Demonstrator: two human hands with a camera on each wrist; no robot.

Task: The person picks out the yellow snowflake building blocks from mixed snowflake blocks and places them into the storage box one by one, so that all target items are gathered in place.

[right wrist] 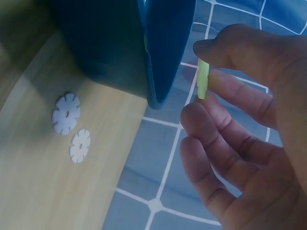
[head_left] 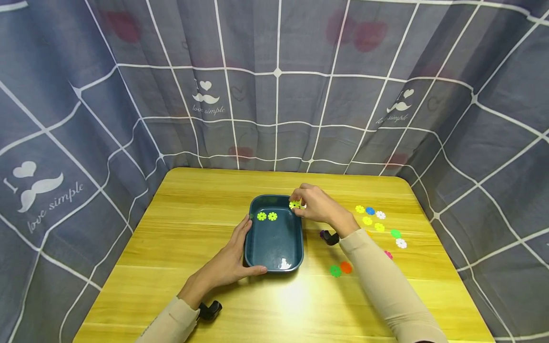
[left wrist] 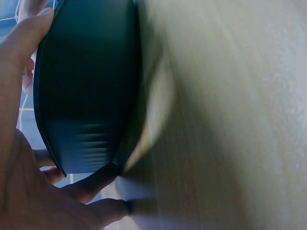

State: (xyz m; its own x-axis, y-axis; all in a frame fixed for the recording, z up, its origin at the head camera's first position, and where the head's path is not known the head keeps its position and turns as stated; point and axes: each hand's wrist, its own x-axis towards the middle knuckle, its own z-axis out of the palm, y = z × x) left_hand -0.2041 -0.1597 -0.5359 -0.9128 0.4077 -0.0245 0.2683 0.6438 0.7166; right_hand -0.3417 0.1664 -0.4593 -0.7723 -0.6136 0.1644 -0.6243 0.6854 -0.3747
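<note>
A dark teal rectangular tray (head_left: 274,244) stands on the wooden table. My left hand (head_left: 229,259) holds its near left corner, thumb at the front rim and fingers along the left wall; the left wrist view shows this wall (left wrist: 88,86) close up. Two yellow-green snowflake discs (head_left: 272,216) lie side by side on the tray floor toward the back. Over the far right corner, my right hand (head_left: 317,205) pinches another yellow-green snowflake disc (right wrist: 203,79) on edge between thumb and fingers. Two pale snowflake discs (right wrist: 66,114) lie beside the tray in the right wrist view.
Right of the tray, several loose discs lie scattered: yellow (head_left: 379,227), blue (head_left: 370,210), white (head_left: 401,243), green (head_left: 335,271) and orange (head_left: 346,267). My right sleeve (head_left: 386,281) covers part of that area. A grey checked curtain (head_left: 274,95) surrounds the table.
</note>
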